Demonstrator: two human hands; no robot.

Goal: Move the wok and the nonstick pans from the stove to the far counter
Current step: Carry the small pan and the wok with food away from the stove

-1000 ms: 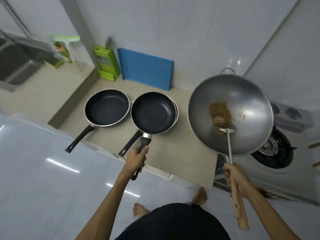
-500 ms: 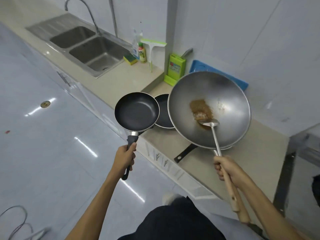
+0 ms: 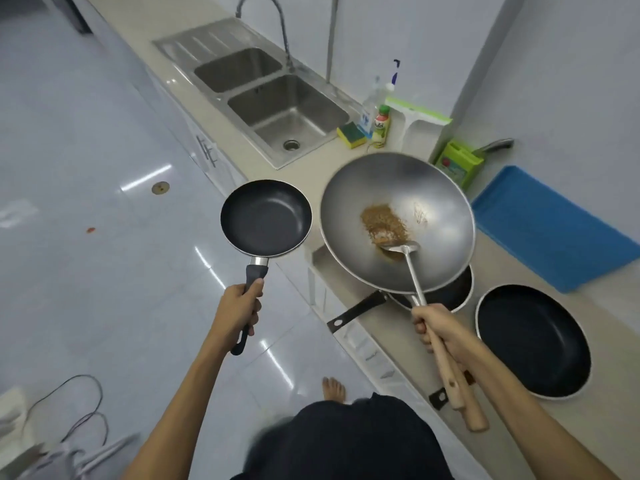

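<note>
My left hand grips the black handle of a small nonstick pan, held level over the floor beside the counter. My right hand is closed on the wooden handles of a steel wok and a metal spatula together. The wok hovers over the counter with brown residue and the spatula's blade in its bowl. Two more nonstick pans rest on the counter: one mostly hidden under the wok, its handle sticking out left, and one at the right.
A beige counter runs along the wall. A double steel sink with a tap lies farther along it. A sponge, bottles, squeegee and green knife block stand behind the wok. A blue cutting board leans at right. Cables lie on the floor at lower left.
I have turned left along the counter; the sink now sits ahead. The small pan has been lifted off the counter, and the wok has travelled left over the resting pans.
</note>
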